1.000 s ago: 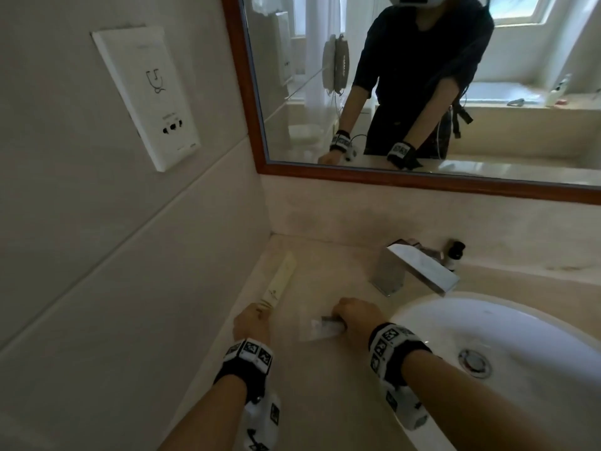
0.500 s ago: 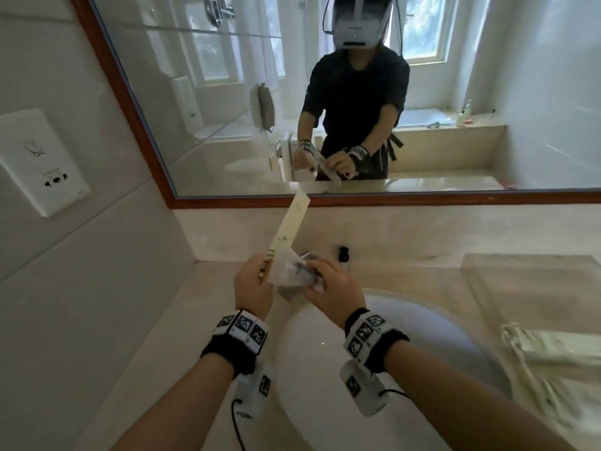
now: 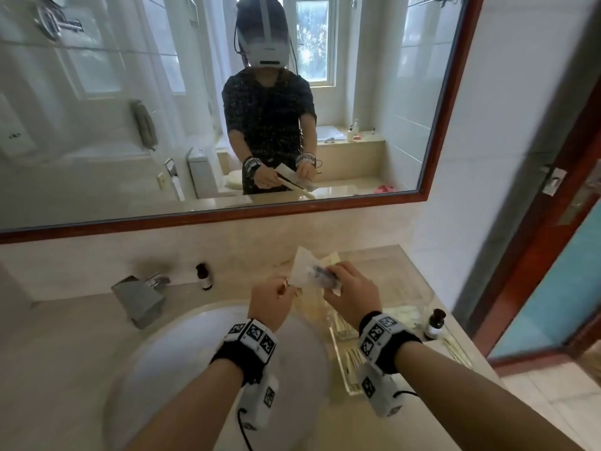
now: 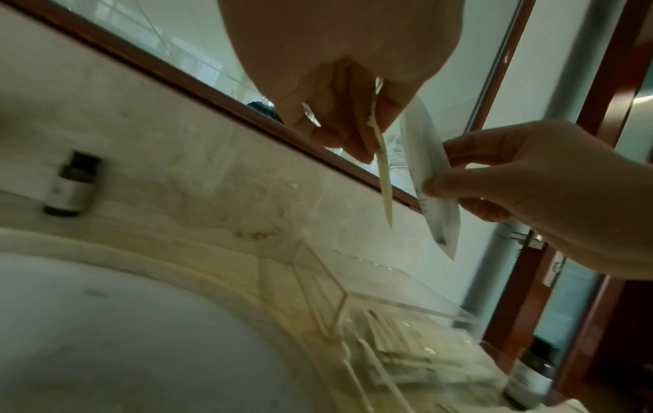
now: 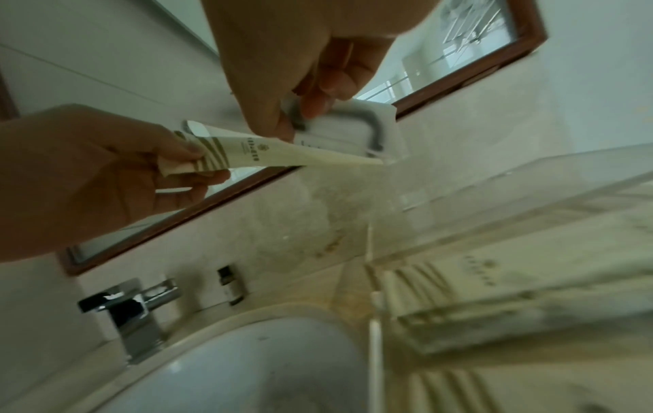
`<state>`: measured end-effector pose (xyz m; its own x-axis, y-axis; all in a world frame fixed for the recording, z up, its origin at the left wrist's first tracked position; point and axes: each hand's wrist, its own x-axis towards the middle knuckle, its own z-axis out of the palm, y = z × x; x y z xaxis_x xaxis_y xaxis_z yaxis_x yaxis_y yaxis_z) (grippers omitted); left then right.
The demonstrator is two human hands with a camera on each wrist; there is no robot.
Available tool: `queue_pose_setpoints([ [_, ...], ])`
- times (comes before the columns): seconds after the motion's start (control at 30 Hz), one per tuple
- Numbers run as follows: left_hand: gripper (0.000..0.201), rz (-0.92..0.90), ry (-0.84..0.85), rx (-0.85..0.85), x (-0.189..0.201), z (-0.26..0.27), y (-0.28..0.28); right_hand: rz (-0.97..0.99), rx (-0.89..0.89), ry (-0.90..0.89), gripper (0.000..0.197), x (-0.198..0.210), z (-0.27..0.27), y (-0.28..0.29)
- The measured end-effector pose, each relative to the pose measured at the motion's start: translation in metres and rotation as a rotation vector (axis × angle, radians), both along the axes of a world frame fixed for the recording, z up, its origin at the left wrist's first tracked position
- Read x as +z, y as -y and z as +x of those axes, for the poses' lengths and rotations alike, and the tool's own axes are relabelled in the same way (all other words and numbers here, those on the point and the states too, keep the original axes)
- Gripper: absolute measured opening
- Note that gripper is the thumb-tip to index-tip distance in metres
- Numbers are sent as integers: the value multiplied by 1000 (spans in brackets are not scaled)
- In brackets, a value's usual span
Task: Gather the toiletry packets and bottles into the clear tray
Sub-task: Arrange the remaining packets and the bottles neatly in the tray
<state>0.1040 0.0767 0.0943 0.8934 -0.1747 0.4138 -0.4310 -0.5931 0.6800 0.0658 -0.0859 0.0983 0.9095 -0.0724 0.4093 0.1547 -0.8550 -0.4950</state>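
Note:
My left hand [image 3: 276, 292] pinches the end of a long cream packet [image 5: 268, 155] with green stripes. My right hand [image 3: 341, 281] pinches a white packet [image 3: 309, 271] with a dark item inside. Both are held in the air, close together, over the sink's right rim beside the clear tray [image 3: 340, 348]. In the left wrist view the cream packet [image 4: 383, 178] shows edge-on and the white packet [image 4: 429, 178] hangs above the tray [image 4: 318, 279]. Several cream packets lie in the tray. One small dark bottle [image 3: 204, 276] stands behind the sink, another bottle [image 3: 435, 323] right of the tray.
A white sink basin [image 3: 195, 369] lies below my wrists, with a chrome faucet [image 3: 140, 299] at its back left. A wood-framed mirror [image 3: 227, 219] runs along the wall. At the right a wooden door frame [image 3: 536, 255] borders the counter.
Both hands lifted their packets off the counter left of the faucet and carried them right across the sink to the tray's near side. The view swung right with them.

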Motion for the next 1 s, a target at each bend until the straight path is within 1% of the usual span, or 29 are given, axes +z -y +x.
queue_pose_setpoints([
  [0.07,48,53,-71,-17,-9,1,24,8,-39,-30,33,-5,-6,23],
  [0.1,51,45,-112,-33,-14,2,35,12,-58,-42,34,-8,-8,32],
  [0.17,52,-9,-216,-56,-26,4,54,18,-91,-61,34,-15,-12,48],
  [0.27,51,-90,-419,-103,-46,9,71,10,-128,-88,36,-24,-14,64],
  [0.3,49,-105,-481,-124,-55,11,75,2,-135,-102,37,-27,-15,68],
  [0.4,22,-134,-633,-162,-77,19,80,-16,-158,-149,37,-37,-15,79],
  [0.43,16,-145,-665,-165,-83,20,81,-25,-163,-164,37,-41,-15,82],
  [0.5,10,-152,-694,-154,-93,23,83,-51,-170,-203,37,-49,-14,86],
  [0.53,12,-141,-694,-140,-96,24,84,-68,-168,-225,36,-52,-13,87],
  [0.57,22,-114,-684,-121,-99,26,84,-88,-164,-246,36,-55,-12,88],
  [0.63,44,-1,-659,-68,-104,29,82,-134,-151,-288,34,-59,-10,87],
  [0.67,48,70,-627,-28,-105,29,81,-153,-144,-315,34,-61,-9,86],
  [0.7,47,127,-595,3,-106,28,80,-173,-136,-346,34,-63,-7,85],
  [0.77,41,168,-573,50,-107,28,78,-222,-116,-411,34,-68,0,83],
  [0.87,43,143,-578,82,-110,29,79,-273,-99,-487,33,-76,11,81],
  [1.0,40,107,-595,116,-114,31,81,-246,-83,-521,28,-86,24,83],
])
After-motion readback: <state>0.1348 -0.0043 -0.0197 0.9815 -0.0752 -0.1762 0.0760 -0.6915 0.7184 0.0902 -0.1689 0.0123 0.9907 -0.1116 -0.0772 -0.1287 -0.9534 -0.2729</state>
